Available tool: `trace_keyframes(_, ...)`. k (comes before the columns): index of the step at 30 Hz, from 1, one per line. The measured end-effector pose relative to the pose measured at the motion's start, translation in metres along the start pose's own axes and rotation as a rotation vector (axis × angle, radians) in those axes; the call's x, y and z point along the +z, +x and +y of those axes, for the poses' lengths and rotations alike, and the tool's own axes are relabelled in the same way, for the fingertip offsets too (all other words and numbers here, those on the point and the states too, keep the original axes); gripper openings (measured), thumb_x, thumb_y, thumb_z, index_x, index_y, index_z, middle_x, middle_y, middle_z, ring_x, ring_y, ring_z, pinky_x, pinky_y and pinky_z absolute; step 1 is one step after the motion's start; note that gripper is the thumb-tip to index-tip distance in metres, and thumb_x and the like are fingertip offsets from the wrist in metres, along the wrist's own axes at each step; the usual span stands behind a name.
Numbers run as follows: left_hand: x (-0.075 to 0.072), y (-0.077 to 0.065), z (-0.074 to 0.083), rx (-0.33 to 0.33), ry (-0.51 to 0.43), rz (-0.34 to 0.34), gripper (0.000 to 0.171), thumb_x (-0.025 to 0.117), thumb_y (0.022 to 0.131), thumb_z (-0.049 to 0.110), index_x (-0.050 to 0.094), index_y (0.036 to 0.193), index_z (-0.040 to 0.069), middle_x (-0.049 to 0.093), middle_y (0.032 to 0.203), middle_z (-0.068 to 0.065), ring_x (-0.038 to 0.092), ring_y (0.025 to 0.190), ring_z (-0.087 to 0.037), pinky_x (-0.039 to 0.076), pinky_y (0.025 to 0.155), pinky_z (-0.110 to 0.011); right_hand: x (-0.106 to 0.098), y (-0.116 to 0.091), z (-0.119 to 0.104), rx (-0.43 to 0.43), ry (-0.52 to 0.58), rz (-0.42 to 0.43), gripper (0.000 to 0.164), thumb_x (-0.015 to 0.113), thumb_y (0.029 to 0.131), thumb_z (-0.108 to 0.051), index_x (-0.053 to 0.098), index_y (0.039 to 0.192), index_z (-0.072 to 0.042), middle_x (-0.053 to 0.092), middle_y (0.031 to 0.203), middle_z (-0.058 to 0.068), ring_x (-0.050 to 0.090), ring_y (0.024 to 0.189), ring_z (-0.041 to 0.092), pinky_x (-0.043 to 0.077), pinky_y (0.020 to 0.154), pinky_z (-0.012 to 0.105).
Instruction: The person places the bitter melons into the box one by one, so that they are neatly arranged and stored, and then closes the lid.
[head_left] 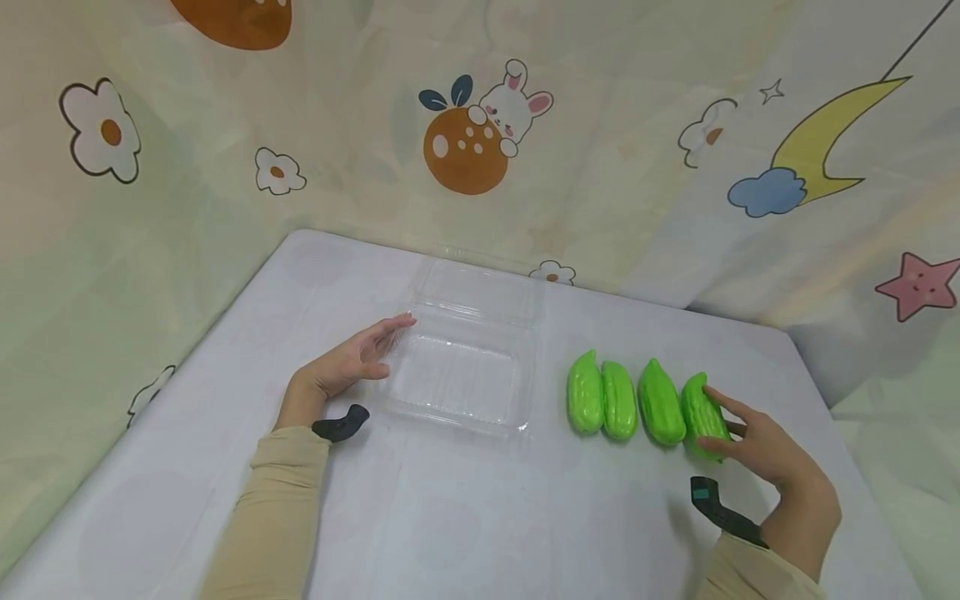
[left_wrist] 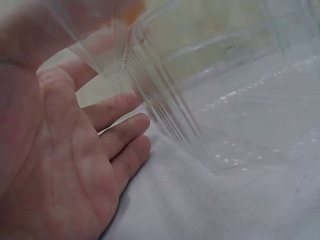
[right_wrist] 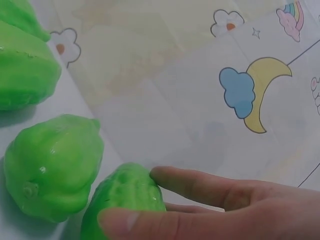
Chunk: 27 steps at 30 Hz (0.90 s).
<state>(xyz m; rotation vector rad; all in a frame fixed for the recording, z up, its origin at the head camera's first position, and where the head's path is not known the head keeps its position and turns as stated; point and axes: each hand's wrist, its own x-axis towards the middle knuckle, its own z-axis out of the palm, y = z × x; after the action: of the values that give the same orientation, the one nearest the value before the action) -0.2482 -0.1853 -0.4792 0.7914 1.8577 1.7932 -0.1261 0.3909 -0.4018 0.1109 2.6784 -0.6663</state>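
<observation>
A clear plastic clamshell box (head_left: 457, 375) lies with its lid folded back on the white table. My left hand (head_left: 356, 358) is at the box's left wall, its fingers extended; in the left wrist view the fingertips reach the ribbed corner (left_wrist: 165, 110). On the right, my right hand (head_left: 765, 450) holds a bumpy bright green toy bitter melon (head_left: 703, 417) between thumb and fingers, and the melon appears to rest on the table. Left of it lie more green toy vegetables: a smooth ridged one (head_left: 661, 404) close by, then two side by side, one slimmer (head_left: 619, 402) and one broader (head_left: 585, 393).
The white table (head_left: 450, 517) has rounded far corners. Behind it hangs a patterned cloth (head_left: 360, 108) printed with flowers, a rabbit and a moon. Dark curved pieces (head_left: 341, 423) sit at both wrists.
</observation>
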Motion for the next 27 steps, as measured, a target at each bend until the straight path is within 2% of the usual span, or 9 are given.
trace_keyframes(6, 0.0, 0.001, 0.0, 0.024, -0.015, -0.013, 0.084, 0.07, 0.082, 0.009, 0.022, 0.151, 0.009, 0.006, 0.161, -0.007, -0.003, 0.149, -0.02, -0.005, 0.118, -0.048, -0.001, -0.001, -0.002, -0.02, -0.005, 0.013, 0.095, 0.065, 0.086, -0.045, 0.008, 0.153, -0.011, 0.02, 0.148, 0.038, 0.033, 0.127, 0.059, 0.036, 0.089, 0.073)
trace_keyframes(17, -0.001, 0.0, 0.0, -0.01, 0.011, 0.006, 0.082, 0.069, 0.082, 0.009, 0.025, 0.15, 0.018, 0.012, 0.161, 0.002, 0.001, 0.149, -0.014, -0.002, 0.12, -0.044, -0.003, 0.0, -0.01, -0.034, -0.02, 0.035, 0.094, 0.065, 0.087, -0.045, 0.008, 0.153, -0.01, 0.019, 0.148, 0.037, 0.034, 0.125, 0.06, 0.04, 0.088, 0.07)
trace_keyframes(27, -0.001, 0.0, 0.0, -0.01, 0.015, 0.007, 0.082, 0.071, 0.082, 0.012, 0.025, 0.15, 0.017, 0.013, 0.16, 0.001, 0.001, 0.149, -0.016, -0.002, 0.12, -0.046, -0.005, -0.001, -0.018, -0.024, -0.022, 0.052, 0.093, 0.062, 0.088, -0.047, 0.006, 0.153, -0.012, 0.019, 0.149, 0.036, 0.034, 0.126, 0.059, 0.039, 0.088, 0.07)
